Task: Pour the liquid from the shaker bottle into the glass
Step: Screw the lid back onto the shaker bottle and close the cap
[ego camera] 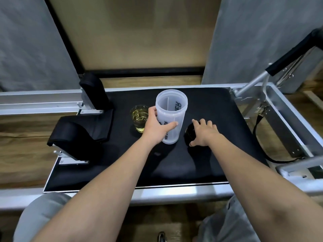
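A translucent shaker bottle [172, 109] with black lettering stands upright and lidless on the black padded platform [209, 105]. It looks empty inside. My left hand [155, 126] is wrapped around its lower left side. Just left of it stands a small glass [139, 117] holding yellowish liquid. To the right of the bottle lies the black round lid [189, 135], and my right hand [203, 133] rests on top of it with fingers spread around its rim.
Black padded shoulder rests [78, 135] stand at the platform's left. Metal rails [35, 102] and a frame with a black-gripped bar [288, 56] border the left and right sides. My knees in grey fabric [42, 215] are below the near edge.
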Motion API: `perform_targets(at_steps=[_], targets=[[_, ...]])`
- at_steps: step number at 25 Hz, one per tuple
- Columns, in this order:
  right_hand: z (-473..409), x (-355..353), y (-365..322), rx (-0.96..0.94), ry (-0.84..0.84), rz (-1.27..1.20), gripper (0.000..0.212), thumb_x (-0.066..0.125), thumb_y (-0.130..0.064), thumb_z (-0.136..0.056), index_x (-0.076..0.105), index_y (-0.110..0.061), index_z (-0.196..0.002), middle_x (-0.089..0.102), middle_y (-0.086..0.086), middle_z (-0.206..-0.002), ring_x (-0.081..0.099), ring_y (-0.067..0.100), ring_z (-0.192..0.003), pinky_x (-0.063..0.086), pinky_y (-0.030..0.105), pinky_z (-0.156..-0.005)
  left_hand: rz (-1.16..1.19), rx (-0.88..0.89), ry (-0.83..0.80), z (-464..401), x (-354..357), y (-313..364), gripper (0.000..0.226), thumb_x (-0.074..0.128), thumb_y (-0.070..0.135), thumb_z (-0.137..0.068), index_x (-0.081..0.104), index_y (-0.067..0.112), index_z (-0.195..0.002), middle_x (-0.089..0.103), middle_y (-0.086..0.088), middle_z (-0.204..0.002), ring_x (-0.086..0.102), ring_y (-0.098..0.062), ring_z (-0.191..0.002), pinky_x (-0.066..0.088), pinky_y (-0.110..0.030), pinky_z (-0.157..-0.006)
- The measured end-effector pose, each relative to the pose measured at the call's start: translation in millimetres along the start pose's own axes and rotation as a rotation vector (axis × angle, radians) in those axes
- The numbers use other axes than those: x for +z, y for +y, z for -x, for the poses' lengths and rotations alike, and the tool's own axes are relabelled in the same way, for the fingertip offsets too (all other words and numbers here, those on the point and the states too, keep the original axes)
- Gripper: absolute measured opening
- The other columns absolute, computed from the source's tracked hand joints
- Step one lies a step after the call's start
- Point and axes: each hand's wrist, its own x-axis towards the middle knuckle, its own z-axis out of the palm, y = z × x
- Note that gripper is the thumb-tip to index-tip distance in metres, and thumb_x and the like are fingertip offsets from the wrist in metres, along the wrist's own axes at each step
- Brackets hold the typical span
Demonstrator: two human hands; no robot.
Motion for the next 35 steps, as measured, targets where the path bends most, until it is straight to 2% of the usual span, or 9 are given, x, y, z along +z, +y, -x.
perform_targets(at_steps=[5,9,15,20,23,25,27,31,35], targets=[[4.8,-23.0,16.2,0.071,0.054,-0.047,0.111,0.081,-0.071,-0.061,0.025,-0.041,-0.152,0.024,0.016,-0.152,0.032,0.044,-0.134,0.032,0.050,-0.109,-0.010,0.001,-0.018,1.1,-1.7,3.1,0.079,0.094,0.030,-0.074,0.038,0.037,-0.130,0.061,0.017,-0.123,0.061,0.006,-0.102,0.049,-0.008,-0.070],[16.0,-73.7,30.9,0.093,0.390,-0.485,0.096,0.084,-0.068,-0.062,0.036,-0.029,-0.135,0.036,0.016,-0.141,0.040,0.042,-0.127,0.039,0.051,-0.103,-0.017,-0.001,-0.028,1.7,-2.1,3.0,0.079,0.093,0.030,-0.074,0.038,0.035,-0.129,0.060,0.016,-0.122,0.062,0.003,-0.105,0.050,-0.016,-0.077],[43.2,-145.4,15.9,-0.111,0.762,-1.053,0.089,0.082,-0.071,-0.057,0.033,-0.027,-0.117,0.053,-0.004,-0.119,0.054,0.017,-0.106,0.038,0.029,-0.085,-0.058,-0.013,-0.060,-4.8,-4.6,12.4,0.080,0.093,0.028,-0.074,0.036,0.028,-0.129,0.059,0.012,-0.123,0.061,-0.015,-0.117,0.048,-0.028,-0.088],[57.1,-147.3,-19.2,-0.280,0.777,-1.240,0.083,0.083,-0.065,-0.064,0.044,-0.035,-0.131,0.055,-0.013,-0.127,0.053,0.003,-0.117,0.037,0.011,-0.090,-0.031,0.070,0.009,6.7,8.3,22.0,0.109,0.098,0.034,-0.065,0.029,0.025,-0.148,0.048,0.004,-0.145,0.051,-0.017,-0.133,0.044,-0.038,-0.110],[59.2,-132.1,-42.8,-0.318,0.766,-1.235,0.078,0.087,-0.062,-0.061,0.050,-0.031,-0.123,0.060,-0.016,-0.117,0.057,-0.012,-0.103,0.041,0.004,-0.080,-0.001,0.091,0.068,5.4,12.2,29.5,0.090,0.098,0.034,-0.064,0.041,0.038,-0.134,0.057,0.009,-0.134,0.059,-0.011,-0.123,0.048,-0.037,-0.105],[59.8,-120.2,-53.3,-0.303,0.725,-1.201,0.080,0.088,-0.064,-0.057,0.046,-0.035,-0.119,0.059,-0.018,-0.112,0.056,-0.017,-0.099,0.044,0.005,-0.074,-0.037,0.055,0.070,2.9,11.1,29.2,0.076,0.096,0.037,-0.066,0.043,0.045,-0.119,0.062,0.014,-0.121,0.063,-0.007,-0.111,0.053,-0.038,-0.098],[61.2,-109.2,-59.0,-0.278,0.676,-1.157,0.083,0.088,-0.069,-0.053,0.042,-0.039,-0.115,0.059,-0.019,-0.109,0.059,-0.012,-0.096,0.046,0.011,-0.070,-0.062,-0.020,0.041,2.1,8.6,28.6,0.082,0.096,0.042,-0.068,0.038,0.038,-0.126,0.062,0.010,-0.122,0.063,-0.012,-0.112,0.054,-0.040,-0.097],[63.7,-88.4,-59.9,-0.292,0.634,-1.083,0.083,0.088,-0.069,-0.051,0.037,-0.041,-0.110,0.057,-0.021,-0.106,0.056,-0.015,-0.097,0.043,0.010,-0.067,0.017,-0.039,0.029,-1.8,10.0,30.6,0.061,0.092,0.030,-0.066,0.051,0.047,-0.108,0.069,0.014,-0.104,0.068,-0.005,-0.096,0.059,-0.025,-0.075],[69.9,-76.5,-58.3,-0.280,0.598,-1.032,0.085,0.086,-0.071,-0.054,0.032,-0.042,-0.111,0.054,-0.021,-0.111,0.056,-0.006,-0.102,0.043,0.016,-0.071,0.018,-0.067,0.007,-1.2,10.4,30.8,0.086,0.086,0.045,-0.051,0.040,0.030,-0.122,0.059,0.005,-0.121,0.063,-0.015,-0.109,0.057,-0.036,-0.093]])
